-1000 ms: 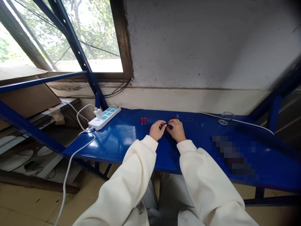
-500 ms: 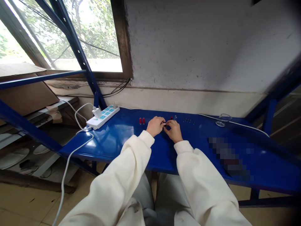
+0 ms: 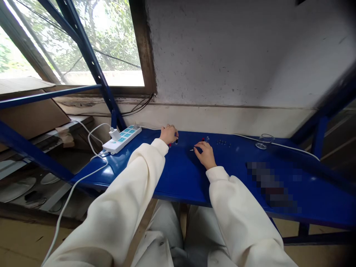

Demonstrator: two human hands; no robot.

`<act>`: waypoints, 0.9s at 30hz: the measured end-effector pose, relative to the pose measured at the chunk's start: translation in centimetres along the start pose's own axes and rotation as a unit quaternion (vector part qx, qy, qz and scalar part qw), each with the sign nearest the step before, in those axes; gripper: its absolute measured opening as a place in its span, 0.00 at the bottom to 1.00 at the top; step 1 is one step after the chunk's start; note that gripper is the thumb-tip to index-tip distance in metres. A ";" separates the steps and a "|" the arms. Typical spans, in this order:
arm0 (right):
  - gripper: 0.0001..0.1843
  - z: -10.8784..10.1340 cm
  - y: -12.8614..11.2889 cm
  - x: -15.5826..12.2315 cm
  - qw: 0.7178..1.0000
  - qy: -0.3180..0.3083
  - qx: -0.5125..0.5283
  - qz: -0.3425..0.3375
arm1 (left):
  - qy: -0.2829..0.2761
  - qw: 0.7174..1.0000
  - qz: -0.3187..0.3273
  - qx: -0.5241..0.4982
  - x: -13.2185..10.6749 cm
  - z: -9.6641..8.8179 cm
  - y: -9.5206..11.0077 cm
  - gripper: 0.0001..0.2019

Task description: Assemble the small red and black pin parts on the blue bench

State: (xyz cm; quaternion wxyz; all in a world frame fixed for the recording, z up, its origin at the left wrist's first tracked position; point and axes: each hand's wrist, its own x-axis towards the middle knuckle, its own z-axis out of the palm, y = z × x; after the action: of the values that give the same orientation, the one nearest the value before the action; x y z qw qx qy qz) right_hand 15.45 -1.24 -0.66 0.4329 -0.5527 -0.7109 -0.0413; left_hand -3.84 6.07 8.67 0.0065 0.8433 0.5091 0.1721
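Observation:
My left hand (image 3: 168,134) is at the back of the blue table, fingers pinched on a small dark cylindrical piece (image 3: 176,141) that points down. Just below that hand shows part of a small red piece (image 3: 170,145); the hand covers the rest. My right hand (image 3: 205,155) is closed at the fingertips on a small thin piece with a pale tip (image 3: 191,150), just above the table. Beyond its knuckles are another small red piece (image 3: 203,139) and a small clear piece (image 3: 207,139). Several tiny parts (image 3: 223,142) lie in rows to the right.
A white power strip (image 3: 122,139) with a plug and cable lies at the left end of the blue table (image 3: 178,178). Round clear dishes (image 3: 260,145) sit at the back right by a white cable. A blurred dark object (image 3: 272,187) lies at the right.
My hands were together at the middle; my left hand has moved left and back to the red pieces, with a dark piece in it. My right hand stays nearly in place.

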 end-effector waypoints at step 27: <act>0.12 -0.2 -0.1 0.1 1.000 -0.011 -0.002 0.017 | -0.030 0.999 -0.030 0.032 -0.8 1.1 -1.5 0.04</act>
State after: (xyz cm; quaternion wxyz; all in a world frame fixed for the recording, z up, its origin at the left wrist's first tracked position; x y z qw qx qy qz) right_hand 15.50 -1.29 -0.49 0.4245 -0.5661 -0.7060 -0.0293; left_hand -5.17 6.26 7.16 -0.0002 0.8322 0.5389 0.1305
